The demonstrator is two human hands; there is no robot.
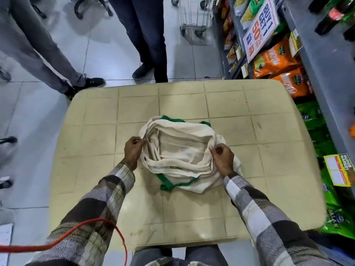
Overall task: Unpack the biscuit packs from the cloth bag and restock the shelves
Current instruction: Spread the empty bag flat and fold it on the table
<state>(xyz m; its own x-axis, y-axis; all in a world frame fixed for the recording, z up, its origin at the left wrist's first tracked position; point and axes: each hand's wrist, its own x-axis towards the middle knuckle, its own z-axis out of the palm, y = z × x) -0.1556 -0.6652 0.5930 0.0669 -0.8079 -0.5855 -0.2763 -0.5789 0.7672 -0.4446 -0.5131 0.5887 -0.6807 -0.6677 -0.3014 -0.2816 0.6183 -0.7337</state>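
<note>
A cream cloth bag (182, 148) with green trim lies crumpled in the middle of a beige plastic table (240, 104), its mouth spread wide. Only cloth shows inside; I see no biscuit packs in it. My left hand (133, 149) pinches the bag's left rim. On the opposite side, my right hand (222, 157) pinches the right rim. Both wrists wear checked sleeves. The shelves (311, 60) run along the right, stocked with orange and green snack packets.
Two people's legs (149, 41) stand just beyond the table's far edge. A wire shopping trolley (194, 14) is farther back. A red cord (76, 233) crosses my left sleeve. A "Buy 1 Get 1" sign (260, 25) hangs on the shelf.
</note>
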